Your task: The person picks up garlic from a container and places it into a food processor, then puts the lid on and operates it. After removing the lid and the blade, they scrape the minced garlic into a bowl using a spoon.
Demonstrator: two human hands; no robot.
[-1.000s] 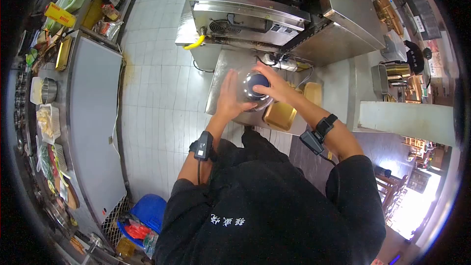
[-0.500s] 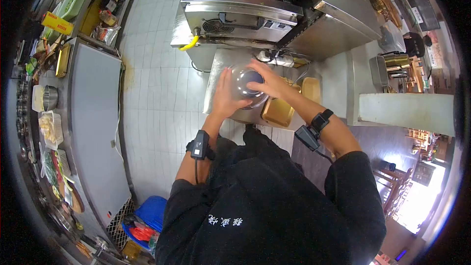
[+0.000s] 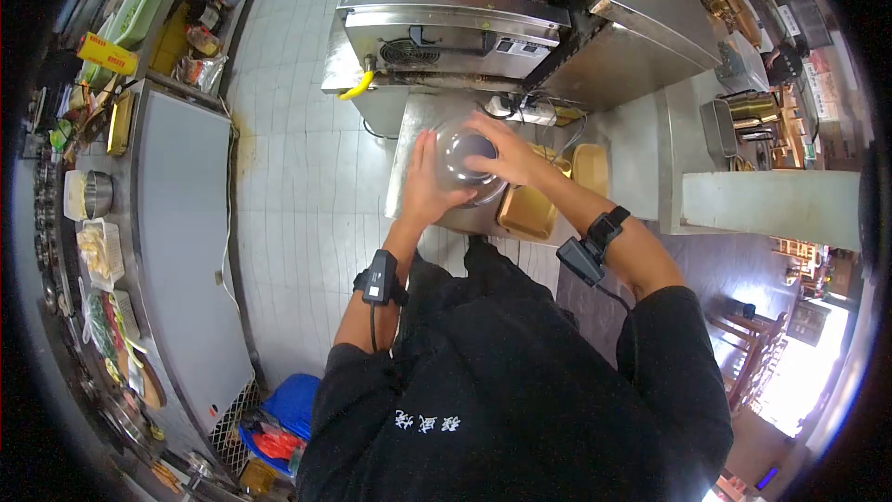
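The shirt [image 3: 530, 381] is black, with a short row of white characters [image 3: 426, 421] across it and wide, loose sleeves [image 3: 671, 344] leaving the forearms uncovered. The trousers [image 3: 506, 277] are black too. Each forearm wears a boxy black device on a dark strap [image 3: 610, 226]; the left device [image 3: 378, 277] bears a small white label [image 3: 374, 291]. A thin black cable [image 3: 617, 298] trails from the right device [image 3: 581, 263]. Both hands [image 3: 427, 188] are bare.

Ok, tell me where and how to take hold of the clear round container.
Probably best by the outer curve of the container, from left and right at once: it looks round, and no handle shows. The left hand is at its left, the right hand at its right.
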